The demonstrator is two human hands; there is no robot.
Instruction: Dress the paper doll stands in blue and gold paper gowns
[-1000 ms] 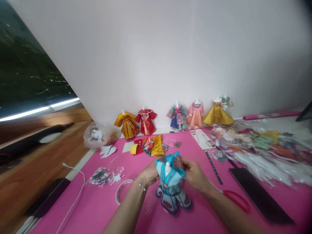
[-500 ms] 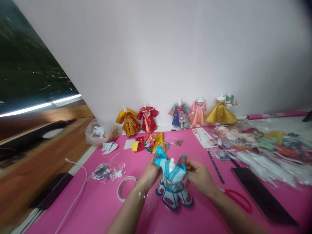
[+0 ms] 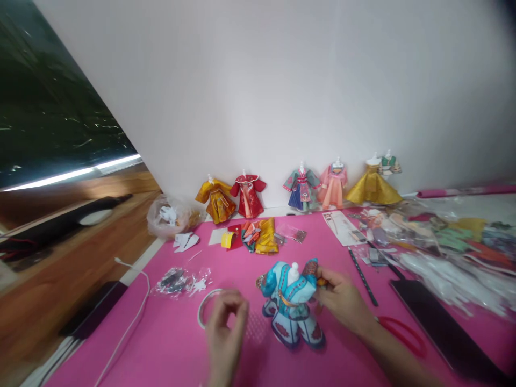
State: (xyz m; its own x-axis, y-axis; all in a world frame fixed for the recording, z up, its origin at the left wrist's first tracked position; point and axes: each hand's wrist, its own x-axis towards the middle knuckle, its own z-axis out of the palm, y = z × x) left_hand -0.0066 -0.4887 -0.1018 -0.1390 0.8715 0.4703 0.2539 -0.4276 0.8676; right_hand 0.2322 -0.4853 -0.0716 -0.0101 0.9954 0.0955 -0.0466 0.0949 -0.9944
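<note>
Head view: we take the doll (image 3: 292, 303) as our landmark. It stands upright on the pink mat (image 3: 169, 344), a small white bust in a turquoise paper robe with a flared skirt.

Change noted: half a second ago both our hands gripped the robe at its shoulders. Now the left hand (image 3: 226, 328) has come off the doll and sits left of it, apart from it, above the mat. Its fingers are curled inward with thumb and fingertips close together; we cannot tell whether they pinch anything. The right hand (image 3: 342, 298) remains on the doll, closed in a pinch on the robe's right sleeve, near a patterned red-brown piece.

We judge that the doll is now steadied by one hand only, so the left hand is free.

Left of the doll, just beyond the left hand, lies a tape ring (image 3: 206, 309). Further left is a clear bag (image 3: 179, 279) of small parts and a white cable (image 3: 135, 301). Behind the doll lies a heap of folded paper pieces (image 3: 258, 236), and behind that a row of five finished dolls (image 3: 302, 188) against the wall. Right of the doll lie a dark stick (image 3: 363, 277), red scissors (image 3: 401, 330) and a black slab (image 3: 447, 328).
</note>
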